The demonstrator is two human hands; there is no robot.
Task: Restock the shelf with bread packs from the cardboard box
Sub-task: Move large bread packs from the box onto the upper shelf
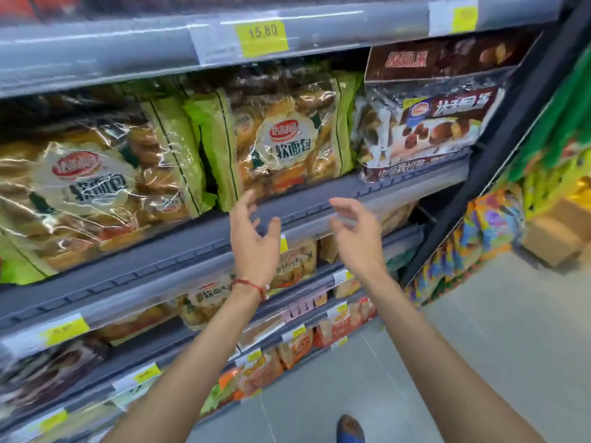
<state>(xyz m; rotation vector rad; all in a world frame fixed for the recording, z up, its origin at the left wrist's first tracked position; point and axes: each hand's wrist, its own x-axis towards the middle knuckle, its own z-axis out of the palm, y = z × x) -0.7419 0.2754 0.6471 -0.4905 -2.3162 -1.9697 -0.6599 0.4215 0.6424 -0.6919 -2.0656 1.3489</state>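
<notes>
A green-edged bread pack (281,139) stands upright on the grey shelf (179,254), with a second like pack (92,193) leaning to its left. My left hand (256,238), a red string at its wrist, is raised just below and in front of the upright pack, fingers spread and empty. My right hand (355,235) hovers beside it at the shelf's front rail, also spread and holding nothing. Neither hand touches a pack. The cardboard box for the task is not clearly in view.
Brown chocolate-bread packs (428,123) fill the shelf's right end. Lower shelves (287,318) hold more bread packs behind yellow price tags. Cardboard boxes (556,231) sit on the floor at far right beside hanging snack bags (479,238). My blue shoe (350,428) stands on the grey floor.
</notes>
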